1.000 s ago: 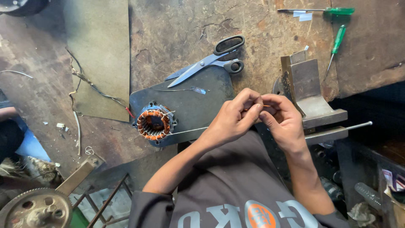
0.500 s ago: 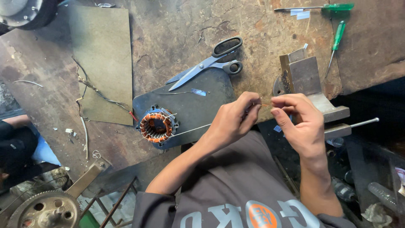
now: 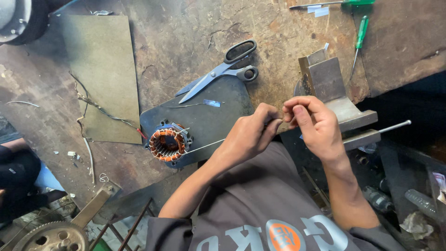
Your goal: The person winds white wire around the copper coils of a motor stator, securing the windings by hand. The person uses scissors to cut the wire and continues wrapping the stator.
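Here, both hands meet just right of the frame's centre, pinched narrow on a thin wire. The left hand grips it between thumb and forefinger, and the right hand closes its fingertips on the same end, touching the left; the wire's tip is hidden between the fingers. From the hands the wire runs down and to the left, its long axis slanting toward the stator, a round core with copper windings that sits on a dark plate at middle left. The left hand is the nearer of the two to the stator. Scissors lie above the plate, half on the worn bench. A vise stands just behind the right hand, and green screwdrivers lie at upper right.
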